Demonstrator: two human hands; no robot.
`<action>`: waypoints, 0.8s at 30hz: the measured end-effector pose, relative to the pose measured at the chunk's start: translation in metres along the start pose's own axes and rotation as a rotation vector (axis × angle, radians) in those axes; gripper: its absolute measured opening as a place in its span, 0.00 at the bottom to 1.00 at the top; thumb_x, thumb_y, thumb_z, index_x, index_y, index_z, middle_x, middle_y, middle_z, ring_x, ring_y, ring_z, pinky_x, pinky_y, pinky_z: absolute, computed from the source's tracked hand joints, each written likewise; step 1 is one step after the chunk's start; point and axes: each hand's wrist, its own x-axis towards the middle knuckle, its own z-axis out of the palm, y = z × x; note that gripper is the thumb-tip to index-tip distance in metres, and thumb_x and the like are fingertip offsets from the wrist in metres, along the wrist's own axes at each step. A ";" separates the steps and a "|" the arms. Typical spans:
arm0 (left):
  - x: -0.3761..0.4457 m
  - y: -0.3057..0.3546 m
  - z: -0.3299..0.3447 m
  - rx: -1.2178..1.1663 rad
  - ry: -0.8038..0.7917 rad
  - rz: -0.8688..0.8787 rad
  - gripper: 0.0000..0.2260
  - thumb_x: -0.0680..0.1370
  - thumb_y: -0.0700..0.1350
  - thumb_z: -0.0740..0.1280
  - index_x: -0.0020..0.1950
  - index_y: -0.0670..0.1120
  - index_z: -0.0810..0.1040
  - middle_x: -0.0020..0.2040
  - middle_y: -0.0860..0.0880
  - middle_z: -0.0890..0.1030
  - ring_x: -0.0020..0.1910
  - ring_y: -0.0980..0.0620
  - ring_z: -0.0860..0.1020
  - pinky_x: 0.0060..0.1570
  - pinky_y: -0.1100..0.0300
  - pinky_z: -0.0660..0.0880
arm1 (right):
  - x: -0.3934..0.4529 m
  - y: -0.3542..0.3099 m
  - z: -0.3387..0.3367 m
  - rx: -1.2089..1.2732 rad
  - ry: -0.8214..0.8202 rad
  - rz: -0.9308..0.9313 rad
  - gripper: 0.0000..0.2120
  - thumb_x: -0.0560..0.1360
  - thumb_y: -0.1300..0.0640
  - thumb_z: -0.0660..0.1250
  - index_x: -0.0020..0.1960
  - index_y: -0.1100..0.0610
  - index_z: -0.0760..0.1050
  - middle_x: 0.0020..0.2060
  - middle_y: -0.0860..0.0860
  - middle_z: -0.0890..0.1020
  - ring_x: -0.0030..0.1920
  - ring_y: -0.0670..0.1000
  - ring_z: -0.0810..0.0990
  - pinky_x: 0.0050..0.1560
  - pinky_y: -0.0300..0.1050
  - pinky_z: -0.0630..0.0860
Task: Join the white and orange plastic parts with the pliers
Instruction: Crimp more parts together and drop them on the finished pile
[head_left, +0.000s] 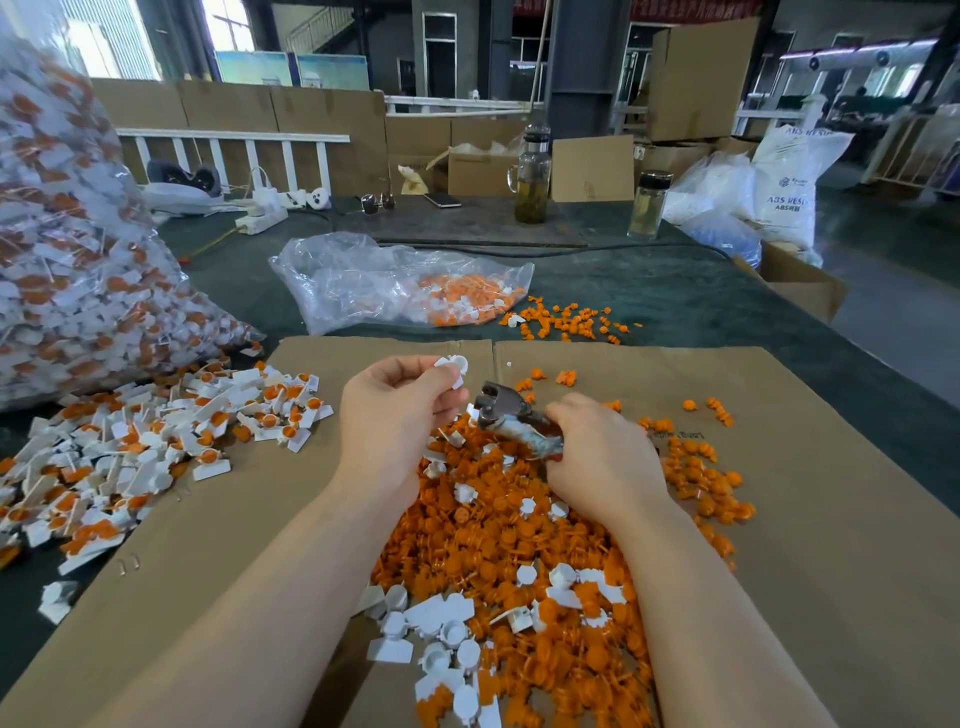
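The left hand (395, 410) pinches a white part (454, 370) at 12 o'clock above the orange pile (519, 535), likely presenting it to the pliers (511, 418), which the right hand (602, 457) grips ready.

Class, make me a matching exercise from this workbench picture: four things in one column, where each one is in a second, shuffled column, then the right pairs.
Things:
1. pliers
2. white part
3. heap of joined parts
4. tea jar

Places:
A. pinched in the left hand
B. standing at the table's far side
C. gripped in the right hand
D. left of the cardboard sheet

Pairs: 1-C, 2-A, 3-D, 4-B
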 end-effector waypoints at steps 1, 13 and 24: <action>0.000 0.000 0.000 0.000 -0.003 -0.001 0.02 0.75 0.37 0.73 0.45 0.43 0.82 0.37 0.47 0.86 0.37 0.52 0.85 0.37 0.64 0.81 | 0.000 0.000 0.001 -0.017 0.001 0.003 0.14 0.70 0.57 0.70 0.55 0.50 0.77 0.42 0.43 0.70 0.43 0.48 0.75 0.35 0.41 0.68; 0.000 0.000 0.002 0.011 -0.020 -0.012 0.03 0.76 0.38 0.73 0.48 0.41 0.82 0.41 0.44 0.86 0.37 0.53 0.85 0.38 0.64 0.81 | 0.000 -0.003 0.000 -0.077 0.079 0.109 0.11 0.72 0.54 0.70 0.54 0.51 0.76 0.46 0.47 0.78 0.40 0.49 0.77 0.36 0.43 0.73; -0.001 -0.002 0.002 0.017 -0.045 -0.033 0.02 0.75 0.38 0.73 0.47 0.42 0.82 0.40 0.45 0.86 0.40 0.51 0.86 0.38 0.64 0.81 | 0.001 -0.002 -0.003 0.038 0.003 0.153 0.07 0.73 0.52 0.69 0.49 0.50 0.74 0.38 0.45 0.76 0.37 0.47 0.74 0.31 0.41 0.69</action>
